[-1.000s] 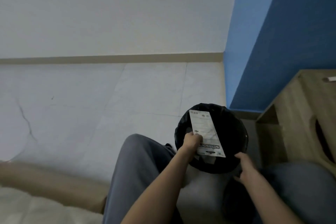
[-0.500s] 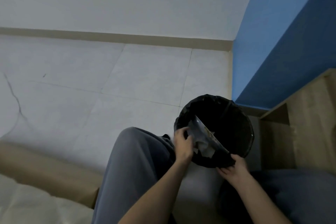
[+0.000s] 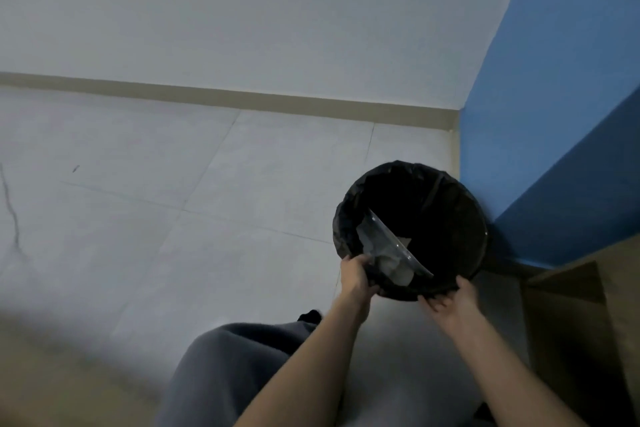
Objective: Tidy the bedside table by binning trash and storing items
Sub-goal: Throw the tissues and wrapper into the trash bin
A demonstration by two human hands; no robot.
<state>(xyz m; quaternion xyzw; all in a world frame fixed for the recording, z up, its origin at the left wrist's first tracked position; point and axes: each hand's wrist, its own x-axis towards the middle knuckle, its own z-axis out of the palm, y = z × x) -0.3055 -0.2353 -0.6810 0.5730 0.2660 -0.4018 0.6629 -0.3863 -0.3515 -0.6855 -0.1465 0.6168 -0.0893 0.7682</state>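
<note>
A round black bin (image 3: 450, 198) lined with a black bag stands on the tiled floor by the blue wall. Inside it, against the near left wall, lies a clear plastic wrapper with white paper (image 3: 388, 253). My left hand (image 3: 356, 279) grips the bin's near left rim, fingers curled over the edge. My right hand (image 3: 450, 302) holds the near right rim from below. The wrapper is in neither hand.
The wooden bedside table (image 3: 585, 315) is at the lower right, close to the bin. A blue wall (image 3: 554, 114) rises behind it. My grey trouser leg (image 3: 235, 364) fills the bottom middle. Light floor tiles (image 3: 173, 201) spread to the left.
My left hand let the paper and wrapper drop into the bin and moved to the rim. Both hands now hold the bin. The view has tilted, hiding most of the bedside table.
</note>
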